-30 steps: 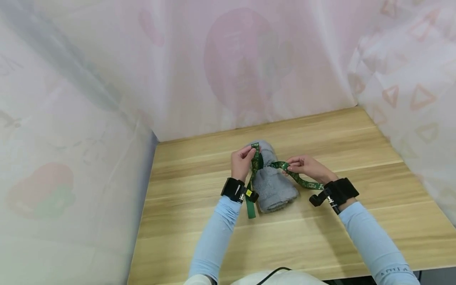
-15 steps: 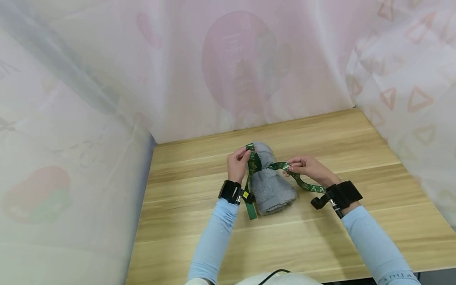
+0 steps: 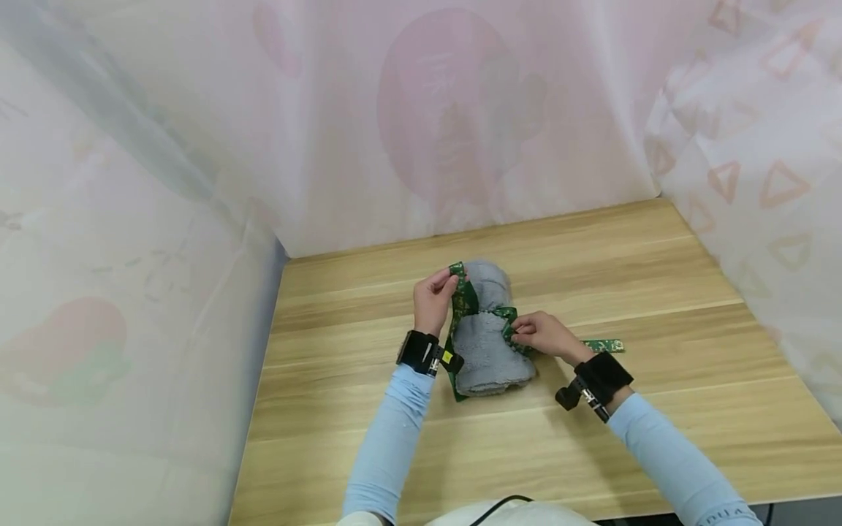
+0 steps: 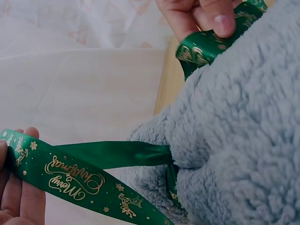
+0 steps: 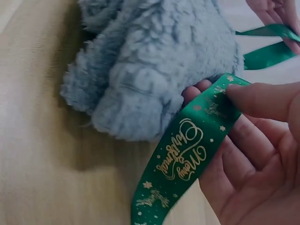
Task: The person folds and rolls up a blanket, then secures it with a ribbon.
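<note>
From the head camera, a rolled grey fleece towel [image 3: 490, 332] lies on the wooden table [image 3: 658, 277], its long axis running away from the person. A green ribbon [image 3: 464, 299] printed in gold is wrapped around the roll's middle. The left hand [image 3: 433, 301] sits just left of the roll and pinches one ribbon strand near the roll's far end, holding it up off the fleece. The right hand [image 3: 542, 334] touches the roll's right side and pinches the other strand there; that strand's free end lies flat on the table to the right of the roll. Another tail of ribbon runs down along the roll's left side to the table. A pale printed curtain [image 3: 454, 124] hangs behind the table.

In the left wrist view, the ribbon [image 4: 84, 176], lettered "Merry Christmas", comes out from a crease in the fleece roll [image 4: 243, 140] and runs left across the left hand's fingers [image 4: 21, 197]. Above the roll, the right hand [image 4: 201, 16] pinches its strand.

In the right wrist view, the right hand [image 5: 255, 150] presses the ribbon [image 5: 187, 159] between thumb and fingers against the side of the fleece roll [image 5: 154, 65]. The left hand [image 5: 276, 14] holds its strand beyond the roll.
</note>
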